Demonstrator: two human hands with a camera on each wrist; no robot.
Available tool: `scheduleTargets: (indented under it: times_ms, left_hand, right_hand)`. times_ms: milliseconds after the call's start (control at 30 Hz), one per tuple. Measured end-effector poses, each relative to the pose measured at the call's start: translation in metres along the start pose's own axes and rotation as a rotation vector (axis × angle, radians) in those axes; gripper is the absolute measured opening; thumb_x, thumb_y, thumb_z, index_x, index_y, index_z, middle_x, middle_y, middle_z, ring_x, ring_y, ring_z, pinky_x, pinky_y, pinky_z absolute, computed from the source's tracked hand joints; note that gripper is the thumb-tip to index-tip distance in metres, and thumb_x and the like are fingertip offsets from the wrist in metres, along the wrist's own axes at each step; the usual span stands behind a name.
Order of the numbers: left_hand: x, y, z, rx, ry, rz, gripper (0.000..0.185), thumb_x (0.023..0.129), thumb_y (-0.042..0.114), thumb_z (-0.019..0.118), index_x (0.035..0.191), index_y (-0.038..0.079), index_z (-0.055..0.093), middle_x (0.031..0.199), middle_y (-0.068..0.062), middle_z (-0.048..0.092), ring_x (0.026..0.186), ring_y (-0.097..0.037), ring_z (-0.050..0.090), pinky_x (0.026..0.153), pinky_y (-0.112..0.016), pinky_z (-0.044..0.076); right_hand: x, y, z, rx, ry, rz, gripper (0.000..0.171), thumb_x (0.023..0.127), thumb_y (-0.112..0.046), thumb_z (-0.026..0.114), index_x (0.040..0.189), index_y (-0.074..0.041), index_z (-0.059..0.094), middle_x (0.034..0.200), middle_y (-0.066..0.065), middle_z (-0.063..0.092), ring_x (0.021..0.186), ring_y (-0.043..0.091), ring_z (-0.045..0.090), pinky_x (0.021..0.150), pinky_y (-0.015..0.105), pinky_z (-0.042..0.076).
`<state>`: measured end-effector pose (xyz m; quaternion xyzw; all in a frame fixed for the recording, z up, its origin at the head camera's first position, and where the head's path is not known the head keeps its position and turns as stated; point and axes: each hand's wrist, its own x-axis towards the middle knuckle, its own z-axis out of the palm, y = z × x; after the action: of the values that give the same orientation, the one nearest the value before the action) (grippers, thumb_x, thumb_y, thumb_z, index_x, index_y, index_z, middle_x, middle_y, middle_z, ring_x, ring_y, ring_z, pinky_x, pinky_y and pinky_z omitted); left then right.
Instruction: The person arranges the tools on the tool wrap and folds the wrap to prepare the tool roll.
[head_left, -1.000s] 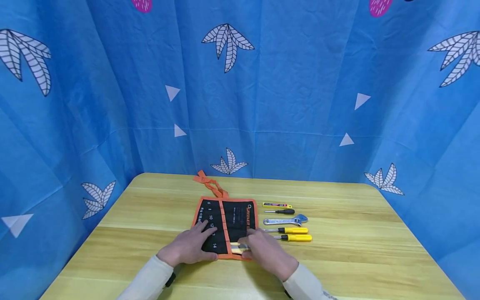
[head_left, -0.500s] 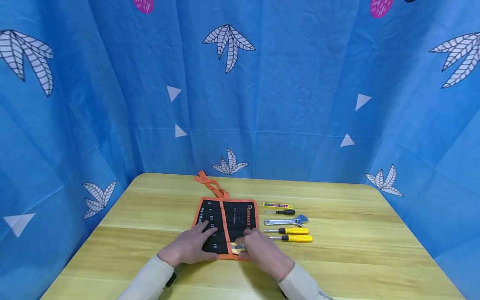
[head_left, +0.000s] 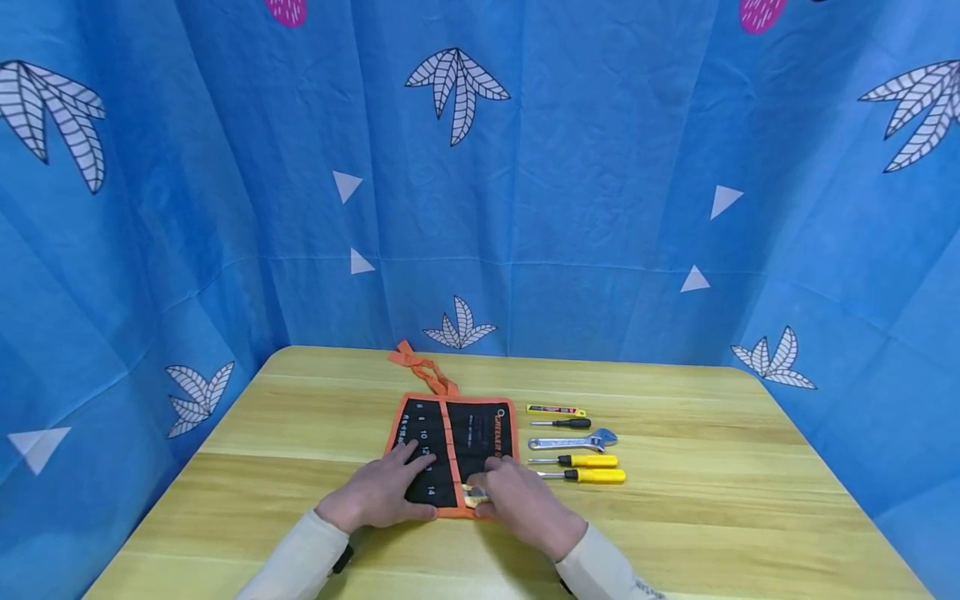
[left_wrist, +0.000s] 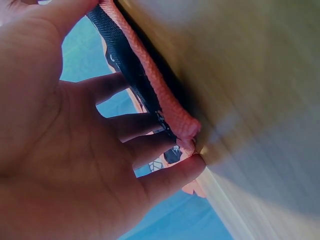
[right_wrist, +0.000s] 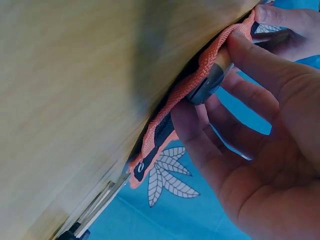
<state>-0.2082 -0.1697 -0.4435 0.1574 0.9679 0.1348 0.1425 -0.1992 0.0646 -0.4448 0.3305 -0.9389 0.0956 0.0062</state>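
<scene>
A black tool pouch (head_left: pixel 478 429) with orange edging lies unfolded on the table. My left hand (head_left: pixel 381 492) is spread over the numbered pockets on its left half, fingers extended; in the left wrist view its fingertips (left_wrist: pixel 185 171) reach along the pouch's orange edge. Near the lower right corner, my right hand (head_left: pixel 525 505) pinches a yellow-and-grey utility knife (head_left: pixel 474 496) between thumb and fingers. The knife lies flat, its left end at the orange-trimmed pocket opening. In the right wrist view, the knife's dark grey end (right_wrist: pixel 207 86) shows between thumb and fingers.
Right of the pouch lie a yellow flat case (head_left: pixel 555 411), a small black screwdriver (head_left: pixel 570 423), an adjustable wrench (head_left: pixel 570 442), and two yellow-handled screwdrivers (head_left: pixel 592 461) in a column. An orange tie strap (head_left: pixel 423 367) extends behind the pouch. A blue curtain (head_left: pixel 600 167) hangs beyond the table.
My right hand has slid slightly left with the utility knife, and less of the knife shows outside the pocket. The left hand stays in place.
</scene>
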Motion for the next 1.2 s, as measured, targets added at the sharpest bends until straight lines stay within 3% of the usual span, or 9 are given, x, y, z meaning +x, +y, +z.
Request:
scheduleTargets:
  times_ms: [233, 400, 667, 867, 1067, 1200]
  left_hand:
    - [-0.001, 0.001, 0.000, -0.011, 0.008, 0.013, 0.083, 0.085, 0.059, 0.076, 0.152, 0.017, 0.050, 0.163, -0.020, 0.034, 0.151, -0.041, 0.032, 0.113, -0.062, 0.037]
    - [-0.001, 0.001, 0.001, -0.015, 0.018, 0.027, 0.083, 0.085, 0.059, 0.076, 0.152, 0.016, 0.050, 0.163, -0.021, 0.034, 0.150, -0.042, 0.033, 0.112, -0.062, 0.038]
    - [0.000, -0.001, 0.002, -0.015, 0.022, 0.035, 0.083, 0.085, 0.060, 0.076, 0.152, 0.017, 0.050, 0.163, -0.021, 0.034, 0.151, -0.041, 0.032, 0.113, -0.062, 0.038]
    - [-0.001, -0.001, 0.001, -0.014, 0.026, 0.036, 0.083, 0.085, 0.060, 0.076, 0.152, 0.017, 0.050, 0.163, -0.020, 0.034, 0.151, -0.041, 0.032, 0.113, -0.063, 0.038]
    - [-0.001, -0.001, 0.001, -0.016, 0.021, 0.025, 0.083, 0.085, 0.059, 0.076, 0.152, 0.017, 0.050, 0.163, -0.020, 0.034, 0.151, -0.041, 0.032, 0.113, -0.063, 0.037]
    - [-0.002, -0.001, 0.001, -0.016, 0.022, 0.024, 0.083, 0.085, 0.059, 0.076, 0.152, 0.017, 0.050, 0.163, -0.020, 0.034, 0.151, -0.041, 0.032, 0.113, -0.063, 0.037]
  right_hand:
    - [-0.001, 0.003, -0.003, 0.014, -0.037, -0.015, 0.037, 0.088, -0.031, 0.080, 0.122, -0.018, 0.075, 0.113, -0.001, 0.073, 0.092, 0.013, 0.062, 0.081, 0.031, 0.057]
    - [-0.005, 0.009, -0.006, 0.040, -0.065, -0.073, 0.036, 0.090, -0.028, 0.079, 0.124, -0.017, 0.073, 0.118, 0.000, 0.071, 0.101, 0.013, 0.065, 0.087, 0.029, 0.057]
    - [-0.008, 0.021, -0.017, 0.131, -0.130, -0.038, 0.027, 0.090, -0.015, 0.079, 0.116, -0.018, 0.076, 0.114, -0.003, 0.073, 0.090, 0.006, 0.064, 0.077, 0.025, 0.055]
    - [-0.010, 0.027, -0.025, 0.172, -0.150, -0.060, 0.023, 0.088, -0.001, 0.076, 0.107, -0.015, 0.076, 0.093, -0.006, 0.067, 0.077, 0.006, 0.052, 0.067, 0.022, 0.047]
    - [-0.011, 0.032, -0.026, 0.182, -0.152, -0.081, 0.025, 0.089, -0.001, 0.076, 0.110, -0.015, 0.077, 0.091, -0.007, 0.067, 0.073, 0.006, 0.049, 0.065, 0.021, 0.046]
    - [-0.012, 0.033, -0.026, 0.191, -0.154, -0.076, 0.027, 0.089, 0.001, 0.075, 0.112, -0.014, 0.077, 0.078, -0.008, 0.057, 0.068, 0.006, 0.044, 0.061, 0.021, 0.040]
